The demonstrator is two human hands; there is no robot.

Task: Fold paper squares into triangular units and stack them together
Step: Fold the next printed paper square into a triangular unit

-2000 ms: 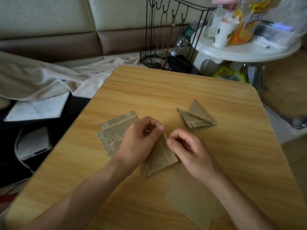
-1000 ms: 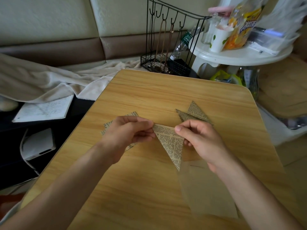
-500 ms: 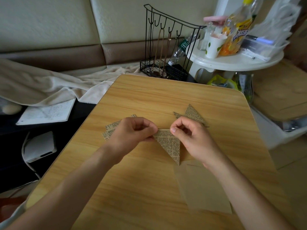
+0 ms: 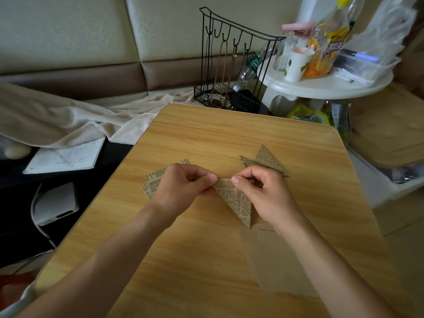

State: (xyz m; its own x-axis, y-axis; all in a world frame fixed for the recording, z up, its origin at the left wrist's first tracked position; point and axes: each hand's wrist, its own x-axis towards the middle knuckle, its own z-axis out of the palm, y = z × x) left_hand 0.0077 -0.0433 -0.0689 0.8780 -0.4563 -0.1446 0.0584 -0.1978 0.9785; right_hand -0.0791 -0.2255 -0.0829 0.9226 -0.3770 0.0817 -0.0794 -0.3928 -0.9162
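Observation:
A newsprint paper triangle (image 4: 236, 199) hangs point-down between both hands, just above the wooden table (image 4: 206, 138). My left hand (image 4: 183, 189) pinches its top edge from the left, and my right hand (image 4: 263, 193) pinches the same edge from the right, thumbs almost touching. A small pile of flat newsprint squares (image 4: 153, 180) lies under and left of my left hand, partly hidden. Two finished folded triangles (image 4: 263, 160) lie stacked behind my right hand.
A plain brown sheet (image 4: 275, 260) lies on the table under my right forearm. Behind the table stand a black wire rack (image 4: 231, 65) and a white round side table (image 4: 325, 84) with a cup and bottles. A blanket (image 4: 68, 120) and notebook (image 4: 64, 156) lie left.
The paper went from lying pressed on the table to being lifted and held point-down. My hands have since drawn closer together along its top edge, folding the triangle narrower.

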